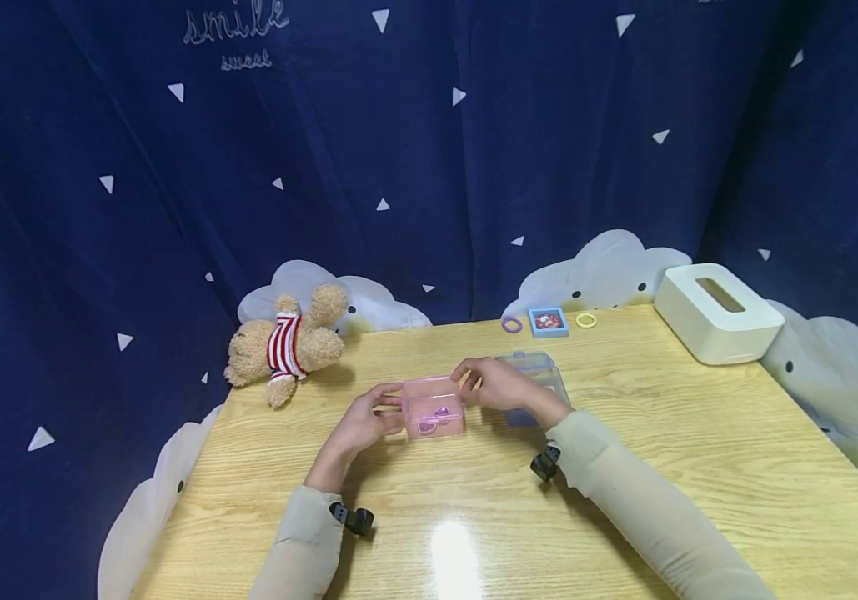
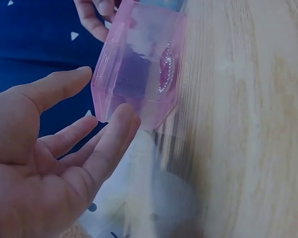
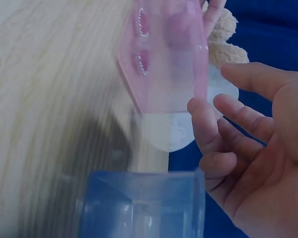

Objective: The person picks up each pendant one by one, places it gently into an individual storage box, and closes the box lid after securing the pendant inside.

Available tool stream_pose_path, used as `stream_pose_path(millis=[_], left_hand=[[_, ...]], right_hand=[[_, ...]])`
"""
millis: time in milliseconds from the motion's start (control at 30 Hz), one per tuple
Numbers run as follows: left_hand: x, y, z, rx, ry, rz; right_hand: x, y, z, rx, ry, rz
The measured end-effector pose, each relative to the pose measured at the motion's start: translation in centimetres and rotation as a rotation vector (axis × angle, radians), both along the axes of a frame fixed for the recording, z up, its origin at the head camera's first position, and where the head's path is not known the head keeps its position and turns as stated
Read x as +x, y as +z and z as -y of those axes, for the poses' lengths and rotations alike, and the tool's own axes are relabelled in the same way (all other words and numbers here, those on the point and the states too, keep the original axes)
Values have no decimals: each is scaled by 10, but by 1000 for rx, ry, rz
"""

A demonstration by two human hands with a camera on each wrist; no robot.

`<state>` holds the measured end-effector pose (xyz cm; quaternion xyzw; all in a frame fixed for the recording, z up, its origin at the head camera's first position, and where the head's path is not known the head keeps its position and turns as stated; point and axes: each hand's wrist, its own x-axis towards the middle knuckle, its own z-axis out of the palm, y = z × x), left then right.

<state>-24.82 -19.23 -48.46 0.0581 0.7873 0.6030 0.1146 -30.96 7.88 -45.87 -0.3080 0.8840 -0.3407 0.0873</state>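
Note:
A see-through pink box (image 1: 447, 427) stands on the table between the two hands, its lid seemingly down. Inside lie two purple-pink pieces (image 1: 441, 412) with beaded silvery edges; their kind is unclear. At the box's left side is my left hand (image 1: 365, 422), fingers spread and loosely bent; in the left wrist view its fingertips (image 2: 123, 115) are at the box's edge. My right hand (image 1: 499, 385) hovers by the far right corner with relaxed fingers, partly over a translucent blue box (image 1: 554, 385). In the right wrist view a fingertip (image 3: 194, 105) is close to the pink lid.
Behind the boxes lie a purple ring (image 1: 512, 324), a small blue square frame (image 1: 549, 332) and a yellow ring (image 1: 586, 320). A teddy bear (image 1: 321, 347) in a striped shirt lies back left. A white tissue box (image 1: 744, 337) stands back right. A dark blue curtain (image 1: 429, 167) hangs behind.

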Motion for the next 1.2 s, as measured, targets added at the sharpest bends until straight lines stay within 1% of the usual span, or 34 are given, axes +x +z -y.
stream_pose_path(millis=[133,233,367,467,500,567,733,767,867,1033,1200], left_hand=[[-1,2,1,-16,56,-21],[-2,4,1,-36,90,-52],[-3,9,2,-68,112,-86],[-3,15,1,-102,121,-110],[-3,16,1,-111,122,-117],[-3,19,-2,-122,120,-135],[-4,24,-12,-127,109,-181],[-4,25,-14,-130,106,-192],[-5,27,-24,-133,95,-208],[-4,29,-42,-123,76,-210],[-3,29,-61,-121,23,-212]], right_hand=[[-2,4,-8,-52,-10,11],[-4,9,-16,-57,-31,0],[-7,13,-29,-63,-77,41],[-9,15,-40,-95,-97,96],[-9,16,-44,-101,-99,99],[-9,18,-50,-111,-111,91],[-12,21,-67,-98,-147,1],[-13,21,-70,-99,-154,-4],[-15,21,-79,-100,-182,2],[-19,19,-93,-122,-231,20],[-23,15,-107,-129,-290,41]])
